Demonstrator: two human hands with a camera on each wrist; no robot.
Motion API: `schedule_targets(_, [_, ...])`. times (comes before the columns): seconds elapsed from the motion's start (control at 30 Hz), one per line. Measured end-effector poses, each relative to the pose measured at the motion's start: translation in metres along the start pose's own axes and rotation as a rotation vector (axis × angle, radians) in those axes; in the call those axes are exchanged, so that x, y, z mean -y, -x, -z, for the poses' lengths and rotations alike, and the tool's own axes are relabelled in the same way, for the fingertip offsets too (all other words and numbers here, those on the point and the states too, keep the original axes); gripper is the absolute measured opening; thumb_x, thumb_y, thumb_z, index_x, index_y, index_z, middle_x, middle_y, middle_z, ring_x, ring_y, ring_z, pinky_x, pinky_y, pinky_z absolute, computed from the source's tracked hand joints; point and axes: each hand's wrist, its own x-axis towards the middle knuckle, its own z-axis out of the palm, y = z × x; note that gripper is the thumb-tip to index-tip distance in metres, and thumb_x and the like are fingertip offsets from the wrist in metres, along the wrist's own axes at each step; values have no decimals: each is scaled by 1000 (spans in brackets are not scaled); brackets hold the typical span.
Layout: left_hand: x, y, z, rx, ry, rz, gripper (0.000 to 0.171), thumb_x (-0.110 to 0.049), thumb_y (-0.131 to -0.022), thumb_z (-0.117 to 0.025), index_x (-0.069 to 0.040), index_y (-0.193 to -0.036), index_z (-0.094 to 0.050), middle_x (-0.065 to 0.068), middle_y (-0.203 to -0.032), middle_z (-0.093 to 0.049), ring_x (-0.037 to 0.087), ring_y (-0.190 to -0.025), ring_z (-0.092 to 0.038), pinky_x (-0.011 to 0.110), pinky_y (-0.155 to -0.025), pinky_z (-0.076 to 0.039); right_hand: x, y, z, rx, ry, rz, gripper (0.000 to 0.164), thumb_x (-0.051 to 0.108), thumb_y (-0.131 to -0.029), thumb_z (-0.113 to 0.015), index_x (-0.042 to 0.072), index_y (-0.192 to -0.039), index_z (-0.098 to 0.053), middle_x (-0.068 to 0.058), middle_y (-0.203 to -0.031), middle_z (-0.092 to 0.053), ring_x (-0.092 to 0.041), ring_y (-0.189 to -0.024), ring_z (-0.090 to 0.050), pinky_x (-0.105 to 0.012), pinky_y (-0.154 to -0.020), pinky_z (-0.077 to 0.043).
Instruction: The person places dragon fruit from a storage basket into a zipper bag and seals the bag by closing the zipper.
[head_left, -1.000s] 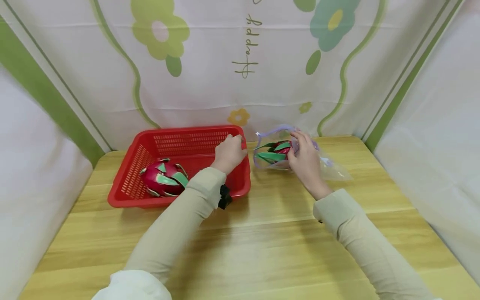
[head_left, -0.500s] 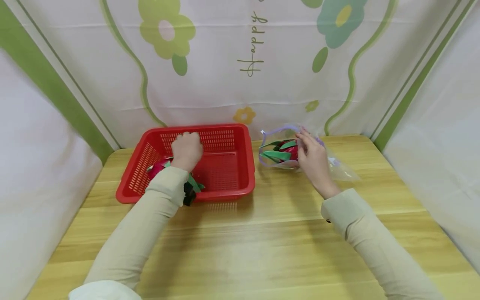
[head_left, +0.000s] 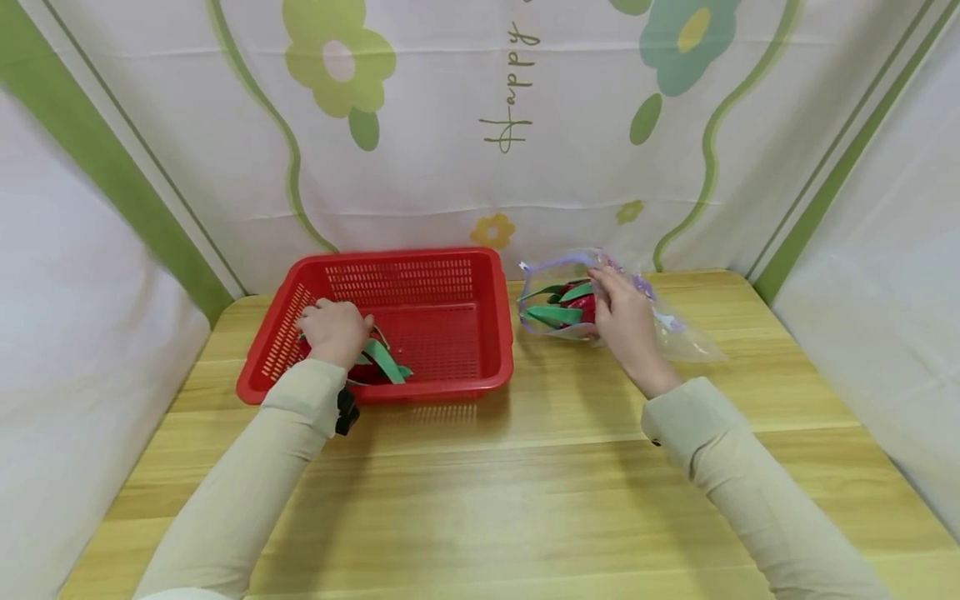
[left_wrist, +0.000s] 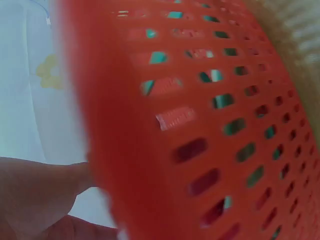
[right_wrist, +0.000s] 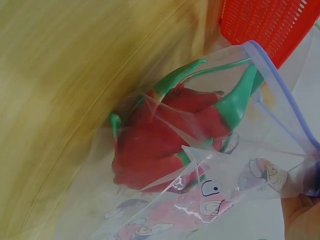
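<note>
In the head view my left hand (head_left: 333, 332) is spread palm-down over a dragon fruit (head_left: 382, 362) in the left part of a red basket (head_left: 450, 333). Its thumb lies apart from the other fingers, and it hides much of the fruit. Through the basket wall (left_wrist: 165, 125) in the left wrist view, bits of green and red show; the hand (left_wrist: 35, 195) is beyond the rim. On the right, my right hand (head_left: 628, 321) pinches the purple-edged mouth of a clear zip bag (right_wrist: 200, 165). Inside lies another red dragon fruit (right_wrist: 165, 135) with green leaf tips.
The basket stands on a wooden table (head_left: 480, 500) against a white curtain (head_left: 420, 183) printed with flowers. White cloth walls (head_left: 97, 275) close in both sides. To the right of the basket, the bag lies near the table's back edge.
My left hand has moved leftward across the basket, then down onto the dragon fruit there, its fingers spreading from a fist. The right hand keeps holding the bag in place. The view has shifted slightly.
</note>
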Motion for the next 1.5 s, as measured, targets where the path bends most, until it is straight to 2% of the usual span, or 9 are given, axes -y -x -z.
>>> schedule_targets(0.13, [1,2,-5,13,1,-3,60,-42,-101,-39,13,-114,-61,41,-121,-49,57,-111,-48,64,-94,-44,-1,2,0,9,9,-4,33,-5,-92,-48,-6,-123,-60,-21,-134,-56,-40,-127,-50,-52,-105,-41])
schedule_targets(0.23, [0,4,-8,36,31,12,65,-46,-100,-39,13,-119,-58,44,-125,-43,60,-113,-44,66,-93,-44,-1,3,0,16,11,-12,34,-5,-92,-48,-5,-124,-60,-20,-135,-56,-40,-128,-49,-53,-104,-42])
schedule_targets(0.4, [-2,5,-14,107,180,73,78,-51,-96,-42,8,-145,-27,46,-144,-11,65,-131,-21,68,-90,-44,0,3,-2,23,12,-11,36,-6,-90,-48,-5,-124,-59,-20,-136,-55,-40,-128,-49,-53,-104,-42])
schedule_targets(0.5, [-1,4,-19,127,258,77,78,-48,-95,-44,2,-150,-16,44,-147,5,68,-130,-16,67,-89,-46,1,3,-3,32,17,-1,37,-7,-90,-47,-5,-125,-59,-20,-136,-55,-40,-127,-50,-53,-103,-43])
schedule_targets(0.73, [-3,-3,-28,98,298,45,80,-44,-94,-49,-1,-151,-14,41,-150,9,70,-126,-23,60,-87,-51,-1,4,-5,34,6,-10,38,-6,-90,-47,-4,-126,-58,-19,-137,-54,-39,-128,-49,-52,-101,-44])
schedule_targets(0.93, [-3,-13,-39,49,414,36,92,-43,-91,-58,3,-151,-5,32,-154,16,63,-136,-13,64,-101,-39,0,2,-7,32,20,-4,34,-1,-94,-48,-4,-125,-59,-18,-136,-56,-38,-127,-50,-51,-99,-46])
schedule_targets(1.1, [-1,-17,-46,3,493,40,89,-41,-90,-61,-3,-152,-10,30,-153,24,62,-137,-9,62,-100,-41,1,2,-9,34,23,11,34,-2,-93,-48,-5,-124,-59,-19,-134,-57,-39,-126,-51,-52,-103,-43])
schedule_targets(1.23, [0,-17,-47,27,519,45,90,-44,-90,-61,-9,-153,-6,33,-151,26,65,-135,-10,64,-99,-42,2,2,-11,20,25,21,34,-3,-92,-48,-5,-124,-60,-19,-134,-57,-40,-124,-52,-52,-100,-45])
schedule_targets(1.5, [0,-15,-46,97,432,42,109,-54,-83,-65,-13,-154,6,38,-150,21,69,-126,-27,59,-94,-48,2,3,-14,10,11,28,33,-2,-93,-49,-5,-124,-60,-19,-133,-58,-38,-125,-53,-50,-100,-46])
